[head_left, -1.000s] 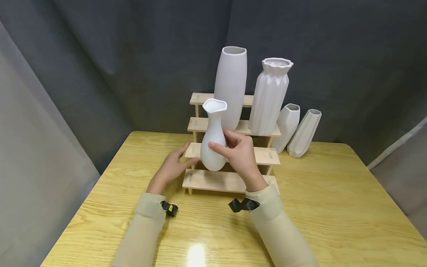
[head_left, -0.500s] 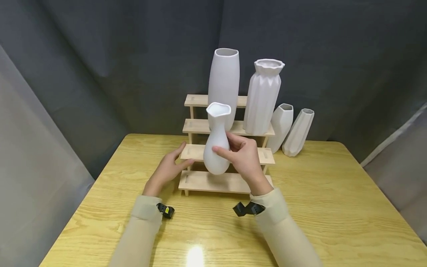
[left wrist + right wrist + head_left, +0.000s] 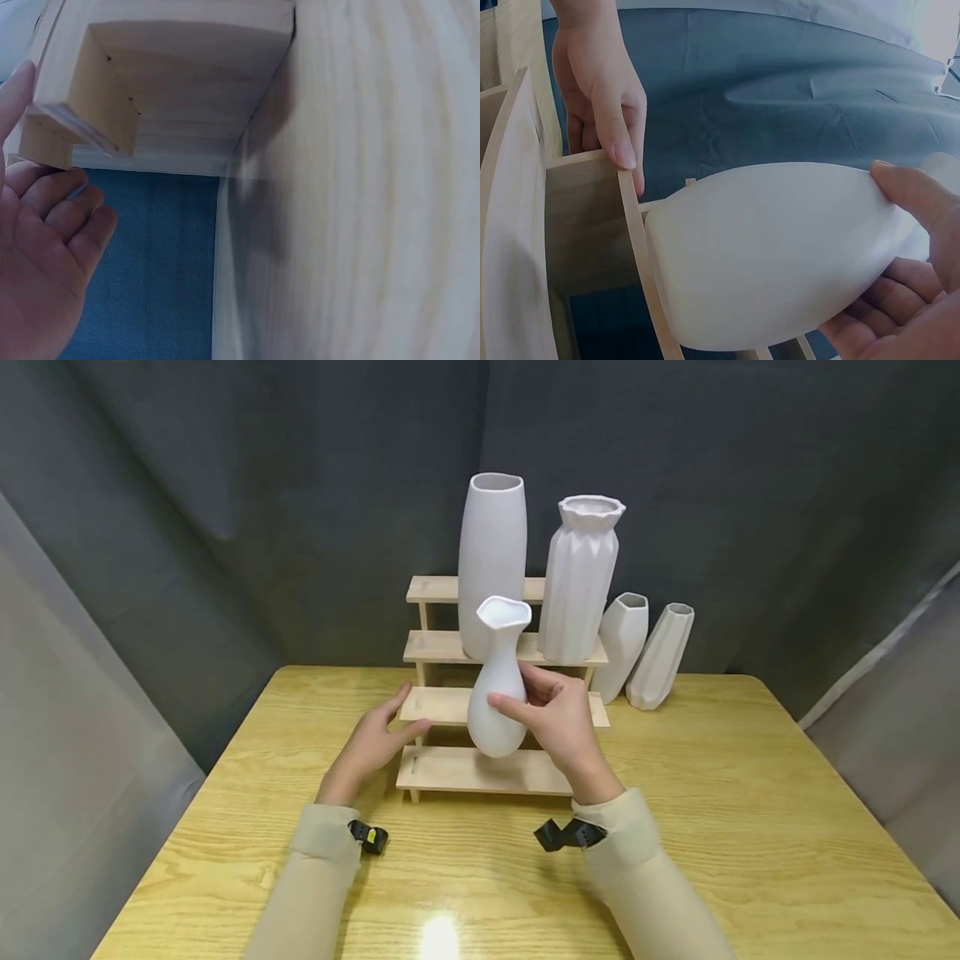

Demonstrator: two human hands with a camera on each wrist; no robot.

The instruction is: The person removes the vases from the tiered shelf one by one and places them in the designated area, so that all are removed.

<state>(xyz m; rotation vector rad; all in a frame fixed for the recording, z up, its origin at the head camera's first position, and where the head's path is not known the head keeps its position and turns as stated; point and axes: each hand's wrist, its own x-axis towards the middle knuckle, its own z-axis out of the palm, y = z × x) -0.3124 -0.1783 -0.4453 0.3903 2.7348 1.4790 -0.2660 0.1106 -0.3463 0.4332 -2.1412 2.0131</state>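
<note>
My right hand (image 3: pixel 562 718) grips a small white vase (image 3: pixel 498 693) by its rounded body, thumb in front and fingers behind. The vase has a narrow neck and flared wavy mouth, and leans slightly right. It is in front of the second step from the bottom of a wooden tiered display stand (image 3: pixel 435 768). In the right wrist view the vase base (image 3: pixel 705 300) is close against a step edge; contact cannot be told. My left hand (image 3: pixel 371 747) holds the left end of that step, thumb at its front edge. Its curled fingers (image 3: pixel 67 214) show in the left wrist view.
A tall smooth vase (image 3: pixel 491 552) and a tall pleated vase (image 3: pixel 581 577) stand on the upper part of the stand. Two smaller faceted vases, one wider (image 3: pixel 624 643) and one slimmer (image 3: pixel 662 656), stand on the table (image 3: pixel 712 827) at right. A dark curtain (image 3: pixel 337 527) hangs behind.
The vase in my right hand has moved right along the step and slightly down. My left hand stays at the stand's left end. The whole head view has shifted a little.
</note>
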